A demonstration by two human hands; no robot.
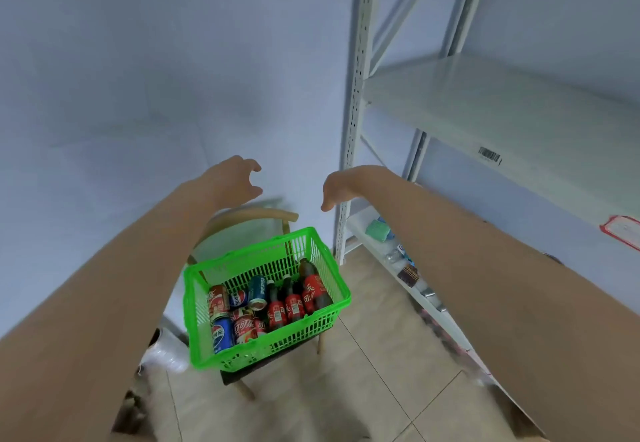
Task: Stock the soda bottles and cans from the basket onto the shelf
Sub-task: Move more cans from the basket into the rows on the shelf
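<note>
Hands hover empty above the load, so the step in hand looks like the first reach down into the basket (284,341). The green basket sits on the seat of a wooden chair (256,214), near the person and to the left of the white metal shelf (485,105). Inside it, the cola bottles (294,303) lean together on the right side and the cans (225,317) lie jumbled on the left.

To do the reach well, each hand should probably go for what lies under it. The right hand could take a bottle by the body below the neck, and the left could take one of the top cans. Lifting straight up would clear the mesh walls before the swing right to the bare middle board. The lowest board (398,258) already carries small items.

The left hand (239,178) is spread in a loose claw with thumb and fingers apart, and it holds and touches nothing. The right hand (334,188) shows its back, with the fingers hanging relaxed, and it is also empty. Both are well above the basket rim.
</note>
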